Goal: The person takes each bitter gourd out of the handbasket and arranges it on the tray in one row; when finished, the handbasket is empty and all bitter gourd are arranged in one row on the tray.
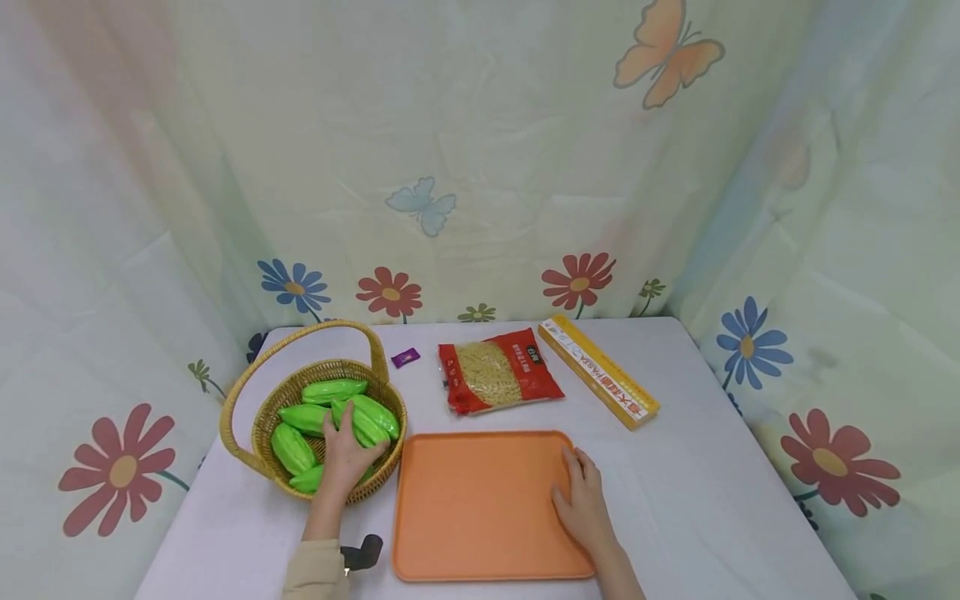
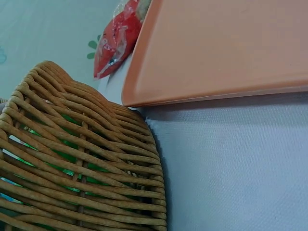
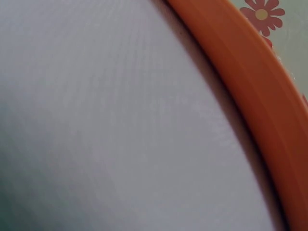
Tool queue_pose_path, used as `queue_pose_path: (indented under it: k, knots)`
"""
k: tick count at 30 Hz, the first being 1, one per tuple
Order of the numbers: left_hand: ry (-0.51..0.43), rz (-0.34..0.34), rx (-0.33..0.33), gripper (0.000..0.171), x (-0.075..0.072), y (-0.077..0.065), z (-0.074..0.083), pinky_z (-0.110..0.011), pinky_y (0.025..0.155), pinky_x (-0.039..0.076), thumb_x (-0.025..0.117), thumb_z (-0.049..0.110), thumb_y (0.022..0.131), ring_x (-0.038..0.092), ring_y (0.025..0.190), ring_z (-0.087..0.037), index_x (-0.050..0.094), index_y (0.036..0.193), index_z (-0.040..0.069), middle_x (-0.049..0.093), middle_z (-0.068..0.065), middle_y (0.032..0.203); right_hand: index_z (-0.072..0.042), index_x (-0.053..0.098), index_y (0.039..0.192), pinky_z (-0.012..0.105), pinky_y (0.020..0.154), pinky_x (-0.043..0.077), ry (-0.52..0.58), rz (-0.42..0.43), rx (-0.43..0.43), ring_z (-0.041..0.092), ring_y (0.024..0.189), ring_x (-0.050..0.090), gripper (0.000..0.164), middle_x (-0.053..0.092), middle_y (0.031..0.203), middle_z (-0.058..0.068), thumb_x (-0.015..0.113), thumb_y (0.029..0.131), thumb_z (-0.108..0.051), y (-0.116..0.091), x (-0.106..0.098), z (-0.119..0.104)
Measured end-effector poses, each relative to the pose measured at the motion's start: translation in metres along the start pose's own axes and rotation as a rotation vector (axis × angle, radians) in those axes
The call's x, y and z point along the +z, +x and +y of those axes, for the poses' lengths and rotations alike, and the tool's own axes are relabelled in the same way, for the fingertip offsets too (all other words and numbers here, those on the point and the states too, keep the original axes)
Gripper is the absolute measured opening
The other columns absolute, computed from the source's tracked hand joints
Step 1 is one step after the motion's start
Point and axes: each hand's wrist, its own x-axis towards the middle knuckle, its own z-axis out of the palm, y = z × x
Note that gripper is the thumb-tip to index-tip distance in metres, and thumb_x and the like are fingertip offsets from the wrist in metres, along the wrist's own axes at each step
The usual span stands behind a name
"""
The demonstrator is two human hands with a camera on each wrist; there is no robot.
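Observation:
In the head view my left hand (image 1: pixel 347 454) reaches over the near rim of a woven basket (image 1: pixel 396 467) at the left. Its thumb and fingers are spread around a glossy green ridged fruit (image 1: pixel 358 423), star-fruit-like in shape, and grip it. Several similar green fruits (image 1: pixel 292 450) lie around it in the basket. My right hand (image 1: pixel 585 508) rests on the right edge of an orange tray (image 1: pixel 480 508), fingers extended forward along the rim. The left wrist view shows the basket's woven side (image 2: pixel 82 159), which hides that hand. Only the tray's rim (image 3: pixel 250 96) and white cloth fill most of the right wrist view.
Behind the tray lies a red bag of pasta (image 1: pixel 495 371). A long yellow-and-white box (image 1: pixel 598 371) lies at an angle to its right. A small purple packet (image 1: pixel 406 357) is near the basket's arched handle (image 1: pixel 300 333). Printed curtains (image 1: pixel 480 167) enclose the table.

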Motion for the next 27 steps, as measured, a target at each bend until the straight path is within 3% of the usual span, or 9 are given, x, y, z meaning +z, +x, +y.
queue_pose_path:
  k: [7, 16, 19, 27]
  knots:
    - [-0.139, -0.005, -0.032, 0.111, -0.005, 0.002, -0.002, -0.062, 0.099, 0.021, 0.079, 0.022, 0.069, 0.013, 0.129, -0.051, 0.002, 0.144, -0.003, 0.006, -0.033, 0.144, 0.005, 0.039, 0.133, 0.057, 0.092, 0.034, -0.002, -0.004, -0.002, 0.043, 0.118, 0.033, 0.065, 0.034, 0.129, 0.030, 0.068, 0.075, -0.001, 0.000, -0.002, -0.001]
    - [-0.377, -0.058, -0.172, 0.109, -0.008, 0.007, -0.004, -0.058, 0.104, 0.012, 0.076, 0.022, 0.074, 0.005, 0.133, -0.046, -0.004, 0.145, 0.001, 0.000, -0.028, 0.147, 0.007, 0.040, 0.132, 0.056, 0.092, 0.033, 0.003, 0.002, -0.011, 0.043, 0.118, 0.033, 0.064, 0.035, 0.128, 0.031, 0.067, 0.075, 0.000, 0.000, -0.003, -0.003]
    - [-0.461, -0.072, -0.203, 0.102, -0.010, 0.007, -0.003, -0.056, 0.106, 0.010, 0.071, 0.020, 0.079, 0.002, 0.133, -0.045, -0.005, 0.144, -0.001, -0.002, -0.028, 0.148, 0.007, 0.040, 0.132, 0.056, 0.092, 0.033, 0.003, 0.010, -0.016, 0.043, 0.118, 0.033, 0.064, 0.035, 0.128, 0.031, 0.067, 0.074, 0.000, 0.000, -0.003, -0.002]
    - [-0.513, -0.090, -0.263, 0.086, -0.013, 0.010, 0.000, -0.056, 0.103, 0.021, 0.060, 0.018, 0.087, 0.009, 0.131, -0.048, -0.002, 0.143, -0.006, 0.001, -0.031, 0.146, 0.008, 0.041, 0.130, 0.055, 0.093, 0.033, 0.016, 0.021, -0.018, 0.043, 0.117, 0.033, 0.062, 0.036, 0.127, 0.032, 0.067, 0.074, 0.002, 0.000, -0.003, -0.003]
